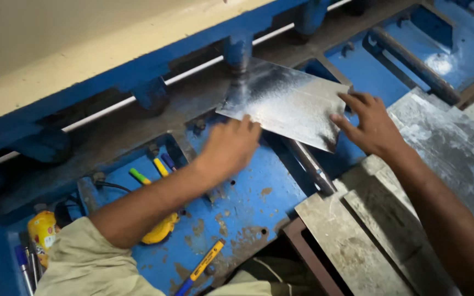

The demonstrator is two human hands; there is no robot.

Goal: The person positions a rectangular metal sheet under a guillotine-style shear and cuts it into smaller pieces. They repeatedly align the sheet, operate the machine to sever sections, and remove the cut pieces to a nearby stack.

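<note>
A: Where is the shiny metal sheet (289,101)?
B: On the blue machine table (248,203), under both hands.
A: And the fingers?
B: The left hand (229,148) lies flat on its near edge. The right hand (368,126) spreads wide on its corner.

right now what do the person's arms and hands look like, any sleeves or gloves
Both hands are bare, with no gloves, rings or watch in sight. The left hand is blurred; its arm comes out of a loose, pale khaki sleeve pushed up near the elbow. The right hand has a bare forearm as far as the picture's edge, with no sleeve showing.
</note>
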